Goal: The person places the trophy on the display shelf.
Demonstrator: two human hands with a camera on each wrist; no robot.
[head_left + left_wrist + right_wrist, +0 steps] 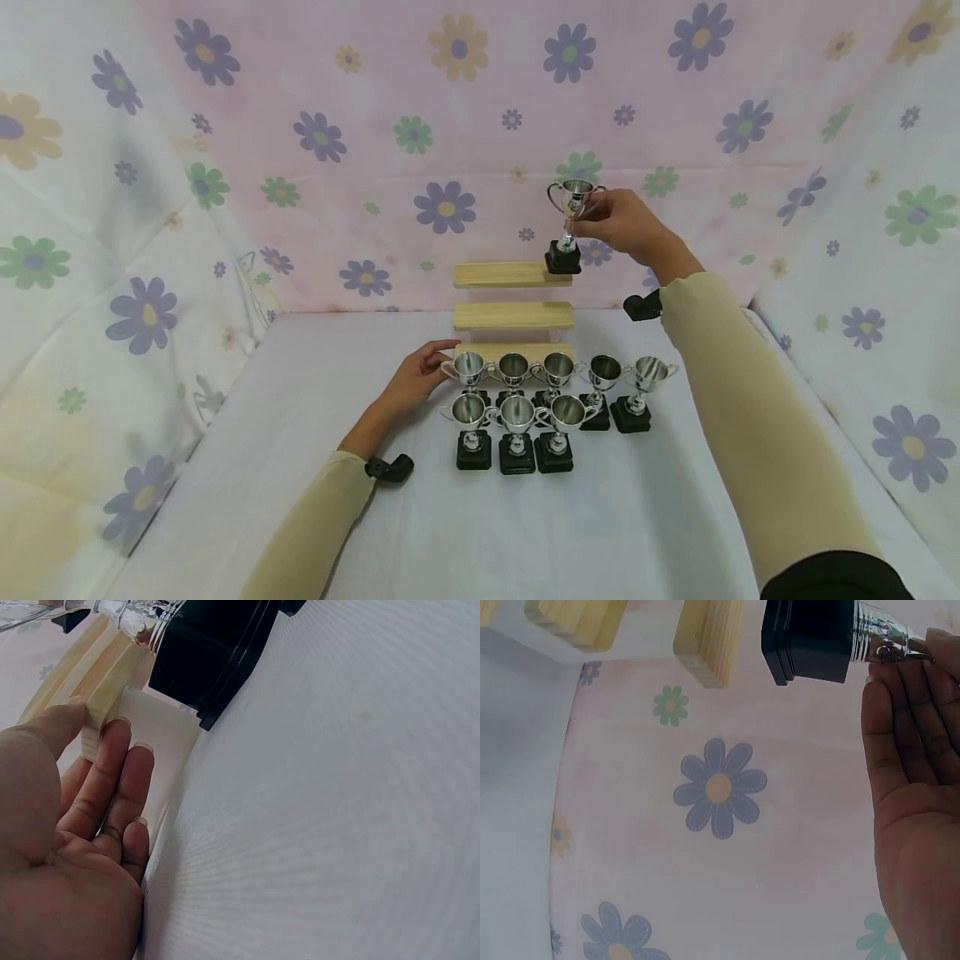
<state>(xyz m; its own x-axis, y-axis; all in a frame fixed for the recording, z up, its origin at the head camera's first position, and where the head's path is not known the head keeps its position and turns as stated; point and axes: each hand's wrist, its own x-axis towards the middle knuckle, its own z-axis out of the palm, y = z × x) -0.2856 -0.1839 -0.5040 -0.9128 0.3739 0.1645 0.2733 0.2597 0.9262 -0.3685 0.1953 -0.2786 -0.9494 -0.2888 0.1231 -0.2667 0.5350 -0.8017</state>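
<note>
A small silver trophy (573,200) with two handles and a black base is up in the air near the back wall. My right hand (626,223) pinches its stem between thumb and fingers. The base is just above the right end of the top tier of a three-tier wooden display stand (513,316). My left hand (418,375) holds the left end of the lowest tier, thumb on top and fingers against the side, as the left wrist view shows. Nearest that hand, upright trophies (517,412) stand in front of the stand.
Several trophies (557,417) form two rows on the white-covered table (315,358); the back row reaches farther right, ending with a slightly tilted trophy (648,375). Flower-patterned cloth (360,217) closes off the back and both sides.
</note>
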